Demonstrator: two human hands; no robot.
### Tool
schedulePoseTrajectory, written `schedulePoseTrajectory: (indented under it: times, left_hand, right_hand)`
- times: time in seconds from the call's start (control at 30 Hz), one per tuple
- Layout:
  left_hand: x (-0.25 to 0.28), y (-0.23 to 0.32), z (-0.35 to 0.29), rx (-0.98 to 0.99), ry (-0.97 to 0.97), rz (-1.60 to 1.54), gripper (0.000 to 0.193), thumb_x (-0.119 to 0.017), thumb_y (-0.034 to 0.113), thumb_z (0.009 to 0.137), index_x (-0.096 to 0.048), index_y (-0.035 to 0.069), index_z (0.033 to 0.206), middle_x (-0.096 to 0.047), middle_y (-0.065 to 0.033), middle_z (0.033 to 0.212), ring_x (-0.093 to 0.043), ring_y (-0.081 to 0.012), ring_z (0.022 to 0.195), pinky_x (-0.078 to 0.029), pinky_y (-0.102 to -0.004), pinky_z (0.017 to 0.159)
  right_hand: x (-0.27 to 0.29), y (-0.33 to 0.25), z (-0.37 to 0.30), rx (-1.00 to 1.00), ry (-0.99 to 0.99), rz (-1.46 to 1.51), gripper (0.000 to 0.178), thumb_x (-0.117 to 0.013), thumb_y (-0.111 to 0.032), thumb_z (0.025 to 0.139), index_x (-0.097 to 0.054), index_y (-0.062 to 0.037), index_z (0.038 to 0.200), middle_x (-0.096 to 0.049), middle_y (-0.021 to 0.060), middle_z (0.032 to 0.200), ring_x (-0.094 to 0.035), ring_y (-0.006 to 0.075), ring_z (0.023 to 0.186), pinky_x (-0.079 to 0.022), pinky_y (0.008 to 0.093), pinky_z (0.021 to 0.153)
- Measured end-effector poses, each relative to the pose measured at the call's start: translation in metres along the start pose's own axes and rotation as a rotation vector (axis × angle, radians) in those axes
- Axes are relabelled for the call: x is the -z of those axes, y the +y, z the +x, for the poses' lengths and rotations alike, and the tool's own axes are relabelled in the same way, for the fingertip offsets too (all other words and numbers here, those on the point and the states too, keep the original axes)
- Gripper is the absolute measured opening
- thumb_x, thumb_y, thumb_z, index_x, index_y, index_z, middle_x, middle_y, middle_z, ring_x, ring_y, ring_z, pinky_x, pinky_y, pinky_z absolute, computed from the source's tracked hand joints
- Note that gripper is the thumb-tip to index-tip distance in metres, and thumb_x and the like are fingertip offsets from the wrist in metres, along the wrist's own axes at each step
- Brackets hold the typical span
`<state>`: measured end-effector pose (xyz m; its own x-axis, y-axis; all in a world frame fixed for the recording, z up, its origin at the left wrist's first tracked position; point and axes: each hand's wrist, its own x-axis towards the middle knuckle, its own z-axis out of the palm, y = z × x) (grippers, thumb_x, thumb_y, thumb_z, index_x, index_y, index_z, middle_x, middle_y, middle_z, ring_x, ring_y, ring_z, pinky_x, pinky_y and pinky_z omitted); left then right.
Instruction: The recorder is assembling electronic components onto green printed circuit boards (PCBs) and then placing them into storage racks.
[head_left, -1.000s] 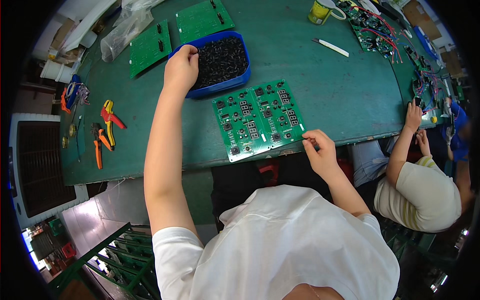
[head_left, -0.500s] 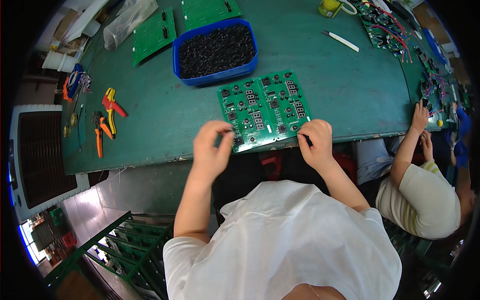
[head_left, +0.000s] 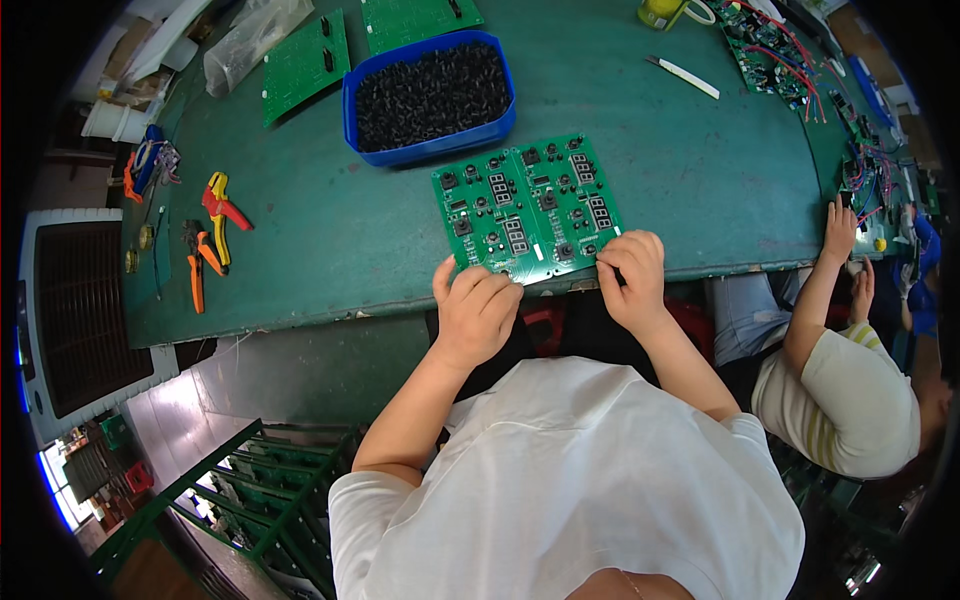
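A green circuit board with several black digit displays and black buttons lies flat near the table's front edge. My left hand is bent over its near left corner, covering that corner, with the fingers against the edge. At the near right corner, my right hand pinches the board between thumb and curled fingers. Just beyond the board stands a blue plastic bin full of small black pieces, too small to make out singly.
Left on the green table lie red-yellow pliers and an orange-handled tool. More green boards sit behind the bin. A white-handled cutter and a yellow mug lie beyond. At right, a co-worker handles wired boards.
My left hand has come down from a raised pinch over the board's left side and moved right onto its near left corner. My right hand stays at the right corner.
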<state>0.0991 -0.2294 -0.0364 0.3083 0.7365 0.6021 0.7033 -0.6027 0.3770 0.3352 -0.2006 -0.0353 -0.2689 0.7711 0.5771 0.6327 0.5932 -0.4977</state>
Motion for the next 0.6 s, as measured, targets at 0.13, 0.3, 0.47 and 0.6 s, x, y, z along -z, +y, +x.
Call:
schedulePoseTrajectory:
  times: [0.13, 0.3, 0.47, 0.6]
  left_hand:
    - [-0.005, 0.001, -0.004, 0.016, 0.024, 0.024, 0.018, -0.073, 0.009, 0.065, -0.063, 0.013, 0.080, -0.059, 0.0006, 0.083, -0.054, -0.0188, 0.086, -0.026, -0.0460, 0.102]
    - [-0.008, -0.004, -0.012, 0.012, 0.061, -0.014, 0.019, -0.073, 0.009, 0.064, -0.063, 0.014, 0.079, -0.057, -0.0008, 0.089, -0.053, -0.0207, 0.090, -0.027, -0.0454, 0.101]
    - [-0.007, -0.005, -0.004, 0.057, 0.046, -0.046, 0.020, -0.074, 0.008, 0.063, -0.062, 0.014, 0.078, -0.057, -0.0026, 0.091, -0.053, -0.0219, 0.091, -0.028, -0.0456, 0.100]
    - [-0.008, -0.009, -0.003, 0.057, -0.002, -0.063, 0.022, -0.074, 0.011, 0.063, -0.063, 0.015, 0.082, -0.057, -0.0022, 0.093, -0.052, -0.0233, 0.095, -0.030, -0.0463, 0.098]
  right_hand:
    - [-0.002, 0.002, 0.000, 0.026, 0.020, -0.001, 0.017, -0.064, -0.001, 0.067, -0.056, -0.0067, 0.081, -0.057, 0.0070, 0.085, -0.054, 0.0271, 0.082, -0.039, 0.0393, 0.076]
    - [-0.006, 0.005, -0.004, 0.029, 0.029, 0.021, 0.018, -0.065, -0.001, 0.067, -0.056, -0.0071, 0.082, -0.056, 0.0071, 0.086, -0.054, 0.0270, 0.083, -0.039, 0.0393, 0.076]
    - [-0.009, 0.004, -0.007, -0.010, 0.049, 0.032, 0.018, -0.065, -0.002, 0.067, -0.056, -0.0072, 0.082, -0.056, 0.0072, 0.087, -0.054, 0.0271, 0.085, -0.039, 0.0392, 0.076]
    - [-0.008, 0.006, -0.005, -0.004, 0.050, 0.032, 0.017, -0.064, -0.002, 0.067, -0.056, -0.0072, 0.080, -0.056, 0.0073, 0.088, -0.054, 0.0279, 0.086, -0.039, 0.0391, 0.076]
